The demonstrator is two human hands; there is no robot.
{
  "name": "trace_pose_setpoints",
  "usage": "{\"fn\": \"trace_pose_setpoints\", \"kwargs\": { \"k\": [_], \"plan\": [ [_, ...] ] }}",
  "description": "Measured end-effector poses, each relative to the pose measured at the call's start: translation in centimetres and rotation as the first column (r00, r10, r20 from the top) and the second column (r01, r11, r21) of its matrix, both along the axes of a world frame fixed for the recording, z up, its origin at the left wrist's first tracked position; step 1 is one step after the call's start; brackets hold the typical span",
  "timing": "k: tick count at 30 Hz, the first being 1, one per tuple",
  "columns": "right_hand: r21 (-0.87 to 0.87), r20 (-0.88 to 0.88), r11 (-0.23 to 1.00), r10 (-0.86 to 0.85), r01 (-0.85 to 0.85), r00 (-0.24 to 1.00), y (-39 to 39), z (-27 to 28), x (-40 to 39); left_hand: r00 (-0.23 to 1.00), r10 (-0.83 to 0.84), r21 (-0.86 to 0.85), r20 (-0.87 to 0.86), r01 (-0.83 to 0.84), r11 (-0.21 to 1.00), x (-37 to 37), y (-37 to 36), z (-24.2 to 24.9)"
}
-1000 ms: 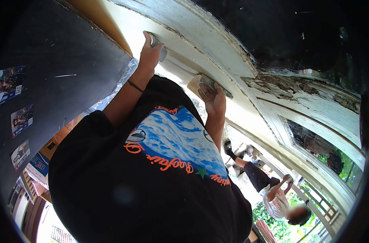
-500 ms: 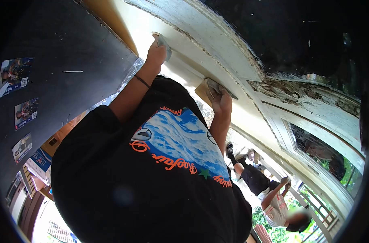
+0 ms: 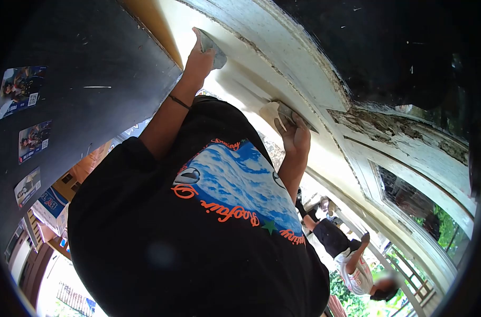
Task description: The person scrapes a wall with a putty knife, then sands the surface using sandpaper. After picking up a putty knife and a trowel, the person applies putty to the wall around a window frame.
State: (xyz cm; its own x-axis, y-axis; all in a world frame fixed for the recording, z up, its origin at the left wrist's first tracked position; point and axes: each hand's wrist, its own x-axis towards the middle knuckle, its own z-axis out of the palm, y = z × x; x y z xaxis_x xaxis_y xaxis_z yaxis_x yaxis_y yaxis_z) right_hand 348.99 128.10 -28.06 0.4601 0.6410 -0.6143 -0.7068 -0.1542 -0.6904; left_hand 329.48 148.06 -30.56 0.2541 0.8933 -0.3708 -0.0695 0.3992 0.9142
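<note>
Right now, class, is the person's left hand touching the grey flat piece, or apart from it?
Touching. The head view shows the left hand gripping the grey flat piece, overlapping its face with no gap between.

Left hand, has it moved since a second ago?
Yes, slightly: judged against the dark panel, the left hand, holding a grey piece, now sits a little higher in the picture, farther past the panel's corner.

now vs 0.5 s ago | hands point(image 3: 200, 57) point(image 3: 295, 136): farther apart | tan piece point(image 3: 269, 111): less visible
</note>
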Motion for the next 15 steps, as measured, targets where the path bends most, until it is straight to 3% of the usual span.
{"fn": "trace_pose_setpoints", "kwargs": {
  "k": [5, 7, 9, 11, 13, 14, 15],
  "plan": [
    [-0.069, -0.084, 0.998, -0.009, 0.003, 0.996, 0.0, -3.4, 0.8, 0.997, -0.003, 0.031, 0.076, 0.0, 1.0, 0.2, -0.1, -0.8],
    [-0.072, -0.09, 0.997, -0.043, 0.037, 0.995, 0.1, -2.2, 0.7, 0.995, -0.101, -0.023, -0.011, 0.101, 0.995, 0.3, 0.0, -4.0],
    [0.04, -0.123, 0.999, 0.012, -0.007, 0.992, 0.0, -0.4, 0.6, 0.994, -0.107, -0.037, -0.006, 0.107, 0.994, 1.1, -1.5, -4.8],
    [-0.011, -0.057, 1.0, 0.008, -0.008, 0.998, 0.8, -0.6, 0.3, 0.992, -0.123, -0.043, 0.005, 0.123, 0.991, 2.0, -1.5, -5.0],
    [-0.031, -0.122, 0.999, -0.021, 0.017, 0.992, 0.3, -3.0, 0.5, 0.999, -0.038, -0.095, 0.028, 0.041, 0.995, 2.2, -1.5, -4.9],
    [-0.069, -0.151, 0.995, -0.079, 0.069, 0.985, 0.0, -3.7, 0.7, 0.987, 0.0, 0.066, -0.161, 0.011, 0.998, 2.0, -1.9, -1.5],
    [-0.068, -0.149, 0.996, -0.073, 0.064, 0.986, -0.1, -2.9, 0.9, 0.987, 0.005, 0.066, -0.158, 0.005, 0.998, 1.9, -1.8, 0.7]
  ]
}}
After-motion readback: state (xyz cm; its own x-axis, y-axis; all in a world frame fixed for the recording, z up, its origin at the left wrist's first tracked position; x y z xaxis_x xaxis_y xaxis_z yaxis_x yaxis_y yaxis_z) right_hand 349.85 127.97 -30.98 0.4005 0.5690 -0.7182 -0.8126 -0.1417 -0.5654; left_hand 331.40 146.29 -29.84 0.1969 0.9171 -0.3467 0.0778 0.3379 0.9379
